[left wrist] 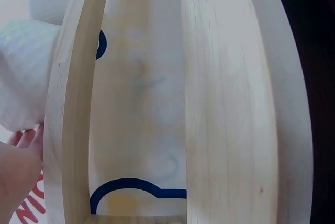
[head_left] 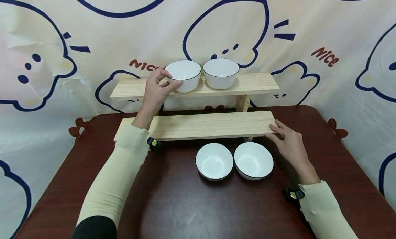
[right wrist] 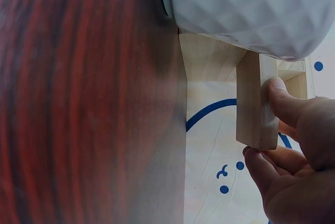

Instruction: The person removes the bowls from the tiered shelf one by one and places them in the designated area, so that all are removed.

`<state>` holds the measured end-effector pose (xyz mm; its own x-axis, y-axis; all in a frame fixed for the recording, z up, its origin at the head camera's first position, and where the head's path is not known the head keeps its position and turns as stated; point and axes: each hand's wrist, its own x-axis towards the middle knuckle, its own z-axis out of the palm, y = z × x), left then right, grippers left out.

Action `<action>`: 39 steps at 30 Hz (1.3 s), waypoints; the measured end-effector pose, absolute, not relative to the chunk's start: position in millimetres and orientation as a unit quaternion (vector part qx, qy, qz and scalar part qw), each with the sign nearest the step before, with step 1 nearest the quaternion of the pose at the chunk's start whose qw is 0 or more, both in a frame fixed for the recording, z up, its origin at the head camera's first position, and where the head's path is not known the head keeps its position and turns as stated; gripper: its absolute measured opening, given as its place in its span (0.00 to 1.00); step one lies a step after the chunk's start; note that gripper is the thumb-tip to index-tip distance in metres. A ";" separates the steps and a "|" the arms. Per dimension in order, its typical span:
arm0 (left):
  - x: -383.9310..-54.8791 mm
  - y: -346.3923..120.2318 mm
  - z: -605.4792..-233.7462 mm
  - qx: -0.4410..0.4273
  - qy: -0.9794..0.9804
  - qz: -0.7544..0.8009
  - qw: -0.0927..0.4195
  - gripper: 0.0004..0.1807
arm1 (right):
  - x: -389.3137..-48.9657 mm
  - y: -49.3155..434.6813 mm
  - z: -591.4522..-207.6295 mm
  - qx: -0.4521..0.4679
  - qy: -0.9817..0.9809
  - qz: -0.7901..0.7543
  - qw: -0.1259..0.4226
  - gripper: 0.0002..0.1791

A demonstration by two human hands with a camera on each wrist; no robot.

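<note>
On the upper board of a two-tier wooden shelf [head_left: 256,82] stand two white bowls with dark rims. My left hand [head_left: 156,89] grips the left bowl [head_left: 190,82] at its left side, thumb toward the front and fingers at the rim. Touching or nearly touching it is the right upper bowl [head_left: 220,77]. At the right end of the lower board [head_left: 198,125], my right hand [head_left: 289,141] pinches the board's corner; in the right wrist view the thumb [right wrist: 282,98] lies against one face of it. The left wrist view shows only part of the left hand [left wrist: 18,169].
Two more white bowls, one left [head_left: 214,161] and one right [head_left: 253,160], stand side by side on the dark brown table [head_left: 185,211] in front of the shelf. A cartoon-printed cloth [head_left: 154,32] hangs behind and at the sides.
</note>
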<state>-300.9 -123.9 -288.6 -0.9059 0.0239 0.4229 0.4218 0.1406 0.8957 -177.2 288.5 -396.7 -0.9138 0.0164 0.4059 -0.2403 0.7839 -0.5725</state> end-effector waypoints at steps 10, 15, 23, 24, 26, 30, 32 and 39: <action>-293.7 -130.0 -286.9 -0.144 -0.745 -0.633 0.154 0.18 | -177.6 288.0 -396.0 0.061 -0.924 0.322 0.198 0.24; -289.2 -132.9 -284.9 -0.138 -0.751 -0.629 0.148 0.18 | -177.5 288.4 -396.2 0.060 -0.926 0.317 0.195 0.25; -281.3 -138.0 -283.5 -0.125 -0.769 -0.612 0.138 0.18 | -174.9 288.1 -398.3 0.059 -0.928 0.314 0.191 0.25; -280.2 -138.7 -283.0 -0.124 -0.770 -0.610 0.138 0.18 | -175.1 288.1 -398.3 0.059 -0.928 0.315 0.191 0.25; -278.4 -139.9 -281.6 -0.127 -0.773 -0.606 0.138 0.18 | -175.5 288.1 -397.9 0.060 -0.927 0.317 0.194 0.25; -274.2 -141.9 -279.2 -0.132 -0.771 -0.608 0.138 0.17 | -176.7 288.5 -396.5 0.061 -0.925 0.318 0.199 0.25; -271.9 -143.2 -278.7 -0.134 -0.769 -0.610 0.137 0.17 | -177.1 288.6 -396.3 0.060 -0.925 0.317 0.198 0.25; -261.5 -147.1 -279.3 -0.141 -0.763 -0.616 0.132 0.16 | -176.6 288.5 -397.9 0.057 -0.927 0.316 0.192 0.25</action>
<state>-261.5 -147.1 -279.3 -0.9254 0.0529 0.3752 0.3779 0.2001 0.9040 -176.6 288.5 -397.9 -0.9196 0.0166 0.3924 -0.2268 0.7933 -0.5650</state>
